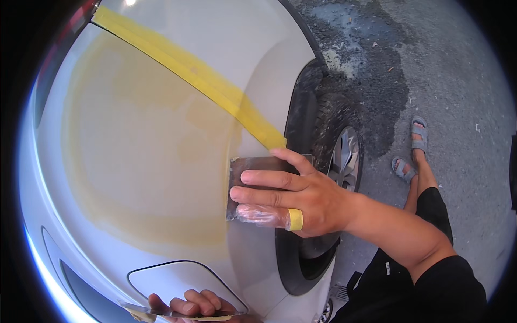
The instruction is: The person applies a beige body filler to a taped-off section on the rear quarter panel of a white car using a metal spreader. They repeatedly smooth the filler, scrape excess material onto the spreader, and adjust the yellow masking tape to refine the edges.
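Note:
My right hand [301, 196] holds a wide metal spreader blade [250, 164] against the white car panel [269, 81], fingers laid along it beside a broad patch of pale yellow filler [151, 140]. Its little finger is wrapped in clear plastic with yellow tape [295, 219]. The index fingertip sits by the lower end of a long yellow masking strip [177, 70]. At the bottom edge my left hand [202, 301] grips a second metal blade [134, 309] carrying some yellowish paste, in front of the fuel-flap outline [167, 274].
The rear wheel [343, 153] and black arch trim [302, 81] are right of the panel. Grey pavement [452, 81] with a dark damp patch lies beyond. My sandalled feet [417, 134] and dark shorts show at the right. A red tail light [64, 37] is at the upper left.

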Tool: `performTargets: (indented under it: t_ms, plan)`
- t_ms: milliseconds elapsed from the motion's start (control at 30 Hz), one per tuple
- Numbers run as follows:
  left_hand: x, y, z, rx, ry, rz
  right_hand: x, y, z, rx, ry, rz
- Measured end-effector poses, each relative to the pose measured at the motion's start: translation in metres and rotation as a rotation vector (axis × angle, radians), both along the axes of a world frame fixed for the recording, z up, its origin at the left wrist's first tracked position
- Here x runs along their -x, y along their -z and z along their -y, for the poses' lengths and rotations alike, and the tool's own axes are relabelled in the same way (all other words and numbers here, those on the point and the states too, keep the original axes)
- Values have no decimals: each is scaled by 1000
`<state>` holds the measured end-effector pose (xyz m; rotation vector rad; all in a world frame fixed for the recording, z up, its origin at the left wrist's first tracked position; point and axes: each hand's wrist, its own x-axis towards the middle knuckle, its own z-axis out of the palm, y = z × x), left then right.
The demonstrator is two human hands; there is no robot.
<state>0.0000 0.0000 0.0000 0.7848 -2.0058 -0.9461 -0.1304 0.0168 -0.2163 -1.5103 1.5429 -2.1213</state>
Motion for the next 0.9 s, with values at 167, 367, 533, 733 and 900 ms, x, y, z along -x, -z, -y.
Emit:
performTargets:
  t_ms: [167,367,533,733,900]
  plan:
    - [3,-2,0,3,15,-5,-4,3,-7,-61,-29,31]
    - [2,1,0,18,-7,-7,7,-7,-6,15,26,24]
    - [4,1,-2,6,4,-21,1,-1,1,6,3,31]
    - [4,1,-1,-18,7,-23,-5,0,-12,-63,-23,79]
    - [3,2,1,2,-6,-16,-4,-16,-15,7,16,52]
